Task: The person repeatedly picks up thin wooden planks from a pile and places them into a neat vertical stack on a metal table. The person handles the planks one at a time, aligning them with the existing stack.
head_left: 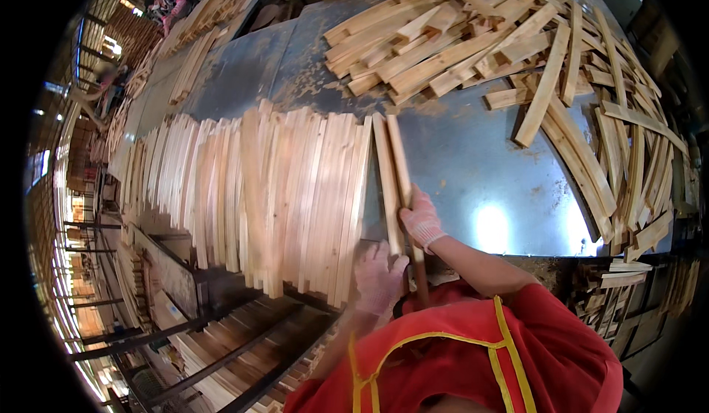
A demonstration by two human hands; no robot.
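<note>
Both my hands wear pale pinkish-white knit gloves. My right hand (422, 219) is closed around a narrow wooden strip (399, 155) that points away from me across the metal tabletop. Close along its left side lies another wooden strip (385, 177). By the near end of that second strip is my left hand (379, 279), its thumb and fingers apart; whether it touches the wood is hard to tell. To the left, a wide row of pale wooden strips (310, 191) lies side by side, with uneven ends overhanging the near edge.
A loose heap of wooden boards (443, 44) covers the far side, and more boards (628, 147) lie criss-crossed at right. The metal table (473, 162) carries sawdust patches. Dark metal bars (221, 354) and stacked wood sit below at left. Further wood piles (214, 14) stand at far left.
</note>
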